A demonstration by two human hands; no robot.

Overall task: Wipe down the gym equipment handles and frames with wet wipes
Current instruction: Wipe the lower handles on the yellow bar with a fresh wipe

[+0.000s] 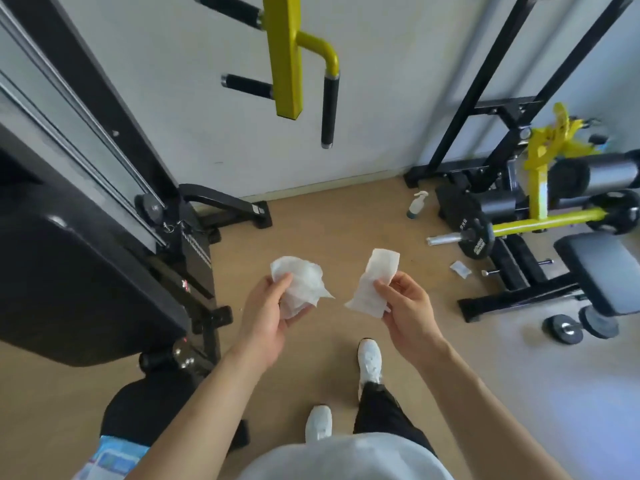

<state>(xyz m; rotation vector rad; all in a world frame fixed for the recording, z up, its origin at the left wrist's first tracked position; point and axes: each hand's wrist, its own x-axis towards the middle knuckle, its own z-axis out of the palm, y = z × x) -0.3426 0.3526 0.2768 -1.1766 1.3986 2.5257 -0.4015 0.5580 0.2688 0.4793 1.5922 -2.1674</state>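
Our left grip (pixel 266 310) curls around a crumpled wipe (pixel 303 284). Our right grip (pixel 407 308) pinches a flat folded wipe (pixel 375 282). Both wipes hang near each other without touching, above the floor and below the yellow frame (pixel 285 53) with its black handles (pixel 329 109).

Left hand (pixel 266 311), right hand (pixel 406 306) — (both) curled

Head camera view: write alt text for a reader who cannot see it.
A person standing in a gym room holds a crumpled wipe in the left hand and a flatter wipe in the right hand. A yellow frame with black handles is ahead; a spray bottle stands on the floor by a weight machine.
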